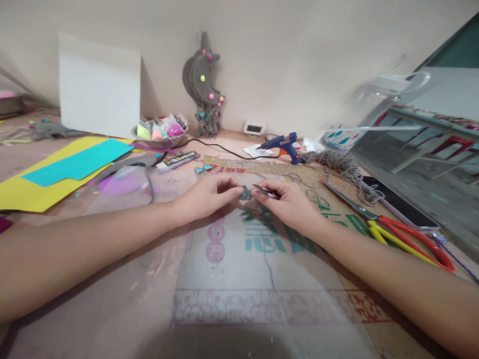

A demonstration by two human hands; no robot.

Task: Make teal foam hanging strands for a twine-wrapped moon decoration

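Note:
My left hand [213, 196] pinches a small grey-and-teal piece [245, 193] between thumb and fingertips. Close by on the right, my right hand [286, 202] is closed around a small dark pointed tool [266, 191], whose exact kind is too blurred to tell; its fingertips meet the edge of the little piece. Below the hands, a thin grey strand [268, 267] trails over the clear plastic sheet. Just beyond my left hand lie small turquoise shapes [202, 170].
A blue glue gun [282, 145] stands behind the hands, near a tangle of grey yarn [342, 167]. Red-and-yellow scissors [389, 224] and a phone [402, 204] lie right. Turquoise foam [80, 162] is left, a bowl [160, 143] behind. A decorated grey moon [202, 77] hangs on the wall.

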